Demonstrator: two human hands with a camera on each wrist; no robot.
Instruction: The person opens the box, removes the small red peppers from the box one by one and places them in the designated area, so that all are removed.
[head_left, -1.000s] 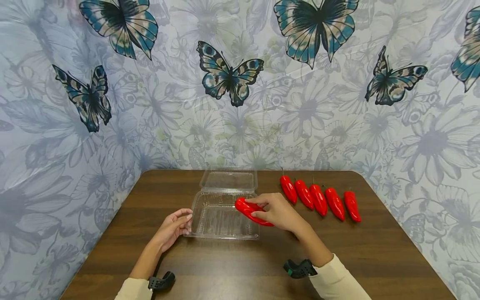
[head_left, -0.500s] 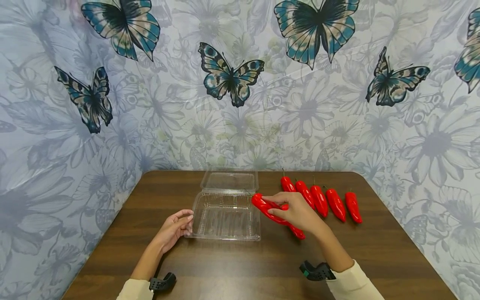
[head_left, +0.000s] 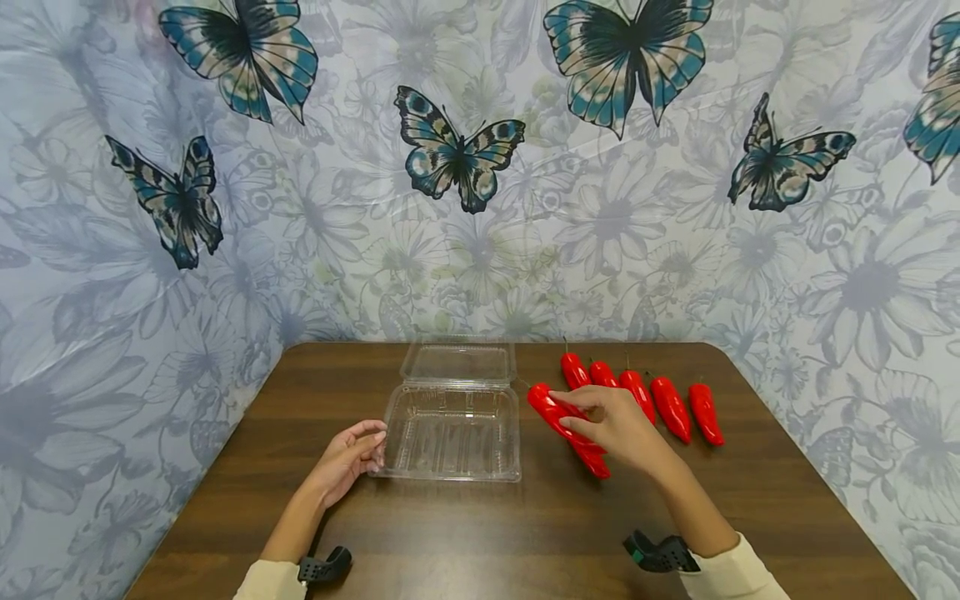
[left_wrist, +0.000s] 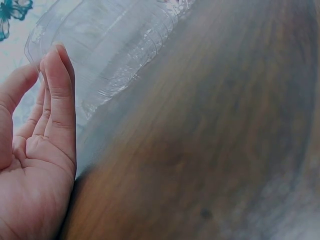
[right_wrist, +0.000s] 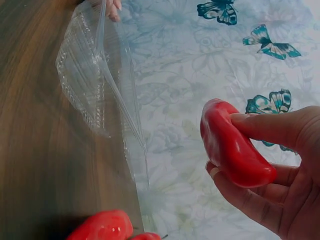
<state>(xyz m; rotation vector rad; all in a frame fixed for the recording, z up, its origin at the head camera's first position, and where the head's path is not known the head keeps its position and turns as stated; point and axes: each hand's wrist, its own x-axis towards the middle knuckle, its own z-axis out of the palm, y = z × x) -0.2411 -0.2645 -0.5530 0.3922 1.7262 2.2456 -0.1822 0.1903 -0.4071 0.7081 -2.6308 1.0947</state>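
Note:
A clear plastic clamshell container [head_left: 450, 478] lies open on the table, its lid [head_left: 459, 364] folded back. My left hand [head_left: 347, 460] pinches its left rim between thumb and fingers; the left wrist view shows the fingertips at the container's corner. To the right of the container, my right hand [head_left: 621, 427] grips a red chili pepper [right_wrist: 227, 145] between thumb and fingers, above the table. Beneath it, partly hidden, another red pepper [head_left: 592, 465] lies on the tabletop. No pepper is visible inside the container.
Several red peppers [head_left: 670, 408] lie in a slanted row at the right rear of the brown wooden table [head_left: 465, 542]. My right hand partly covers some of them. A butterfly-patterned cloth wall [head_left: 480, 250] rises behind the table's far edge.
My right hand has moved right with the pepper, from over the container's right edge to beside it, above the lying pepper. The left hand and container have stayed put.

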